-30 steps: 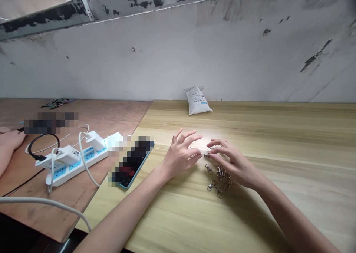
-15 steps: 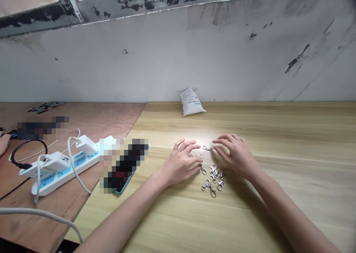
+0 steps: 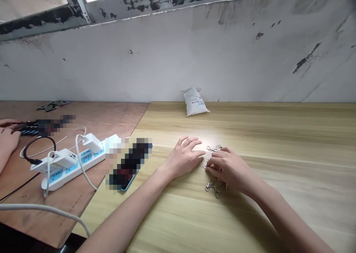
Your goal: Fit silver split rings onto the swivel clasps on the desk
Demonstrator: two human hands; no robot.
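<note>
My right hand [image 3: 226, 167] is curled over a pile of silver swivel lobster clasps [image 3: 213, 186], and its fingertips reach a clasp [image 3: 206, 166] at the pile's near-left side. The hand hides most of the pile. Two more linked clasps [image 3: 214, 148] lie just beyond those fingers on the pale wooden table [image 3: 278, 134]. My left hand [image 3: 185, 157] rests flat on the table to the left of the clasps, fingers spread, with nothing in it.
A blurred phone [image 3: 129, 164] lies left of my hands. Beyond the table's left edge, on a plywood surface [image 3: 111, 115], stand a white-and-blue power strip [image 3: 69, 167] with chargers and cables. A co-worker's hand [image 3: 7, 141] is at far left. A white bag [image 3: 195, 102] stands against the wall.
My right hand has moved down from beyond the clasps and now covers the pile. My left hand has drawn slightly back and left. The two linked clasps stay near the same spot.
</note>
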